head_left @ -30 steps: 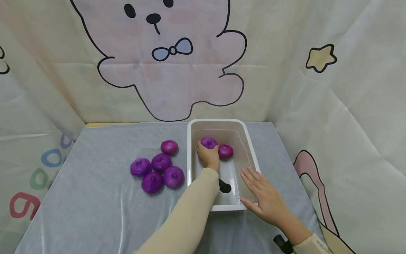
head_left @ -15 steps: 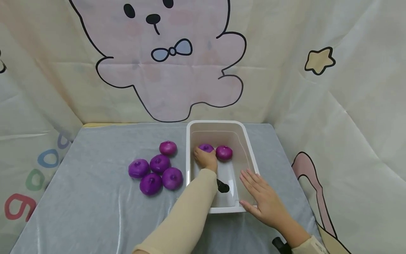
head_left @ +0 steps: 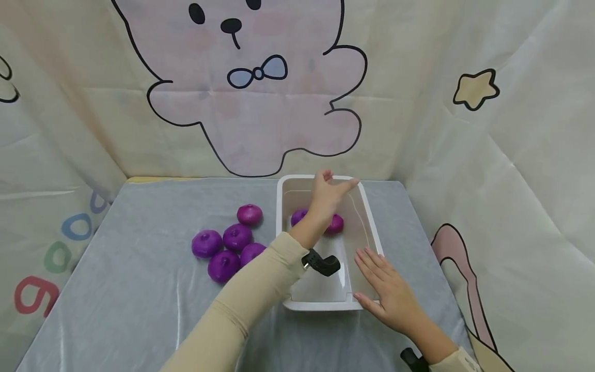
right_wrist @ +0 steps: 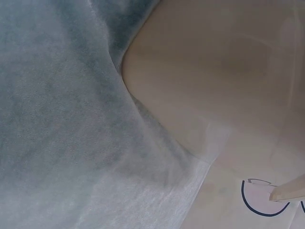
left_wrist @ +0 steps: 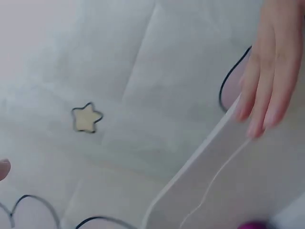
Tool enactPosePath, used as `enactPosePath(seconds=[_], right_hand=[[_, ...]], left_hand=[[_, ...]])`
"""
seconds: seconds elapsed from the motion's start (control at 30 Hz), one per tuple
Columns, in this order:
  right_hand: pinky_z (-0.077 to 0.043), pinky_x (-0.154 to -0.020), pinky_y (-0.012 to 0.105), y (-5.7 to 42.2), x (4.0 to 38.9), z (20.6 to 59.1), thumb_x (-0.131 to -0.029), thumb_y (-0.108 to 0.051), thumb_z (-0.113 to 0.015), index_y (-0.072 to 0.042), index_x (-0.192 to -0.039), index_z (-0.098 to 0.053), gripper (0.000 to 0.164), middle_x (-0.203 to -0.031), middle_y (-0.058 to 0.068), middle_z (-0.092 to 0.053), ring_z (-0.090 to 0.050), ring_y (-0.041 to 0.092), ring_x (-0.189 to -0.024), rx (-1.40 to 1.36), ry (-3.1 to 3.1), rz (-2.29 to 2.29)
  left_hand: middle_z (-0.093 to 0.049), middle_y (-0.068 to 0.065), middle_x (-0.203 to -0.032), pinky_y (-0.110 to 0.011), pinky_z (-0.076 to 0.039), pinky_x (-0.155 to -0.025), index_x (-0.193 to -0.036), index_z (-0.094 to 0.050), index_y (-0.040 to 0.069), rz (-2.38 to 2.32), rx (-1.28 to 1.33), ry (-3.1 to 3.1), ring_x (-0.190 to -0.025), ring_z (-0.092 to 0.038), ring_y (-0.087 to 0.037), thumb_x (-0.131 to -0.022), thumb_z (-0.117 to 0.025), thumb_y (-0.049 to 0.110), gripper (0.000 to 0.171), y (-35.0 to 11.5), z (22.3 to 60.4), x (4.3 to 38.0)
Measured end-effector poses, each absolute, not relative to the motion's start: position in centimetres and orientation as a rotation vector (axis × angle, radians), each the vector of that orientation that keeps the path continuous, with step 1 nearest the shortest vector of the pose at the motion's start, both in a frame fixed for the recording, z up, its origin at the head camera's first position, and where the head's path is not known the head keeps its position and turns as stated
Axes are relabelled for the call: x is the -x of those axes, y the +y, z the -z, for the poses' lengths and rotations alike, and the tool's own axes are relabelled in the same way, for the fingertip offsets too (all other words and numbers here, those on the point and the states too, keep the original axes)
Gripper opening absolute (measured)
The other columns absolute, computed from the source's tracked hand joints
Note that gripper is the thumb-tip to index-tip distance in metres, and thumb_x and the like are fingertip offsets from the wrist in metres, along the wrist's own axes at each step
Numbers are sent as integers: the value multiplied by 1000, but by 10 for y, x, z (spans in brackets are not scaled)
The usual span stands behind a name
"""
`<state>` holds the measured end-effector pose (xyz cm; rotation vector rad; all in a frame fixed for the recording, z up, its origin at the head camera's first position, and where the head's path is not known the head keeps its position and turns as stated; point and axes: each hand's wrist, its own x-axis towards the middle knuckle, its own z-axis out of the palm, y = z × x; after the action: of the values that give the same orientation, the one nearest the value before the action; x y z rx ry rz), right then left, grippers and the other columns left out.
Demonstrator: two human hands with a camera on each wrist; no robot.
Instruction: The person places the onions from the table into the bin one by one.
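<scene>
My left hand (head_left: 327,195) is raised over the far half of a white plastic bin (head_left: 323,306), fingers spread and holding nothing. Below it in the bin lie two purple onions, one (head_left: 297,216) by the left wall and another (head_left: 335,225) right of it, both partly hidden by my hand and forearm. My right hand (head_left: 388,292) rests with straight fingers on the bin's right rim near the front corner. The left wrist view shows the right hand's fingers (left_wrist: 267,90) over that rim, and a tip of a left-hand finger (left_wrist: 4,169) at the edge.
Left of the bin, several purple onions (head_left: 223,266) sit grouped on the grey tablecloth (head_left: 125,289), with one (head_left: 249,215) slightly behind the others. A patterned curtain (head_left: 297,124) stands behind the table. The right wrist view shows cloth and the bin's pale wall (right_wrist: 209,71).
My left hand has let go of the onion by the bin's left wall, then risen and turned with its fingers spreading. The right hand stays on the rim.
</scene>
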<state>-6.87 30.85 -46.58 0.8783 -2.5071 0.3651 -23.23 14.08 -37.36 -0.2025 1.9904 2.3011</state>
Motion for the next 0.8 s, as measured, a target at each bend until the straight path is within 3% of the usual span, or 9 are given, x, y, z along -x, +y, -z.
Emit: enactPosePath(seconds=[0.13, 0.3, 0.43, 0.6, 0.8], right_hand=[[-10, -127, 25, 308, 69, 466, -104, -56, -34, -2, -146, -48, 70, -148, 14, -53, -33, 21, -149, -880, -2512, -362], [-9, -127, 24, 309, 68, 467, -104, -56, -33, 0, -145, -49, 71, -147, 17, -54, -31, 20, -150, -876, -2509, -365], [-8, -127, 24, 310, 68, 466, -104, -57, -33, -1, -146, -47, 71, -145, 18, -55, -29, 18, -151, -872, -2514, -361], [-8, -127, 24, 310, 68, 466, -104, -56, -33, -3, -147, -46, 70, -154, 9, -46, -30, 19, -151, -874, -2519, -361], [-9, -127, 24, 308, 68, 466, -104, -56, -34, -3, -147, -46, 70, -153, 10, -47, -31, 19, -151, -876, -2525, -359]], left_hand=[[-45, -8, -153, -34, -38, -118, -146, -39, 7, -2383, 27, 1975, -143, -42, -23, -82, -81, 18, 77, 91, 348, 233], [-40, -7, -157, -34, -36, -119, -150, -33, 7, -2386, 51, 2106, -145, -38, -19, -85, -80, 20, 82, 26, 350, 245], [-36, -6, -159, -36, -35, -120, -154, -30, 9, -2316, 189, 2216, -147, -36, -18, -85, -79, 26, 86, -15, 373, 256], [-34, -6, -161, -35, -30, -122, -155, -29, 10, -2186, 307, 2296, -149, -30, -19, -85, -79, 31, 88, -39, 411, 266], [-27, -16, -163, -41, -25, -125, -156, -24, 6, -1905, 360, 2421, -152, -25, -30, -83, -81, 34, 97, -50, 462, 280]])
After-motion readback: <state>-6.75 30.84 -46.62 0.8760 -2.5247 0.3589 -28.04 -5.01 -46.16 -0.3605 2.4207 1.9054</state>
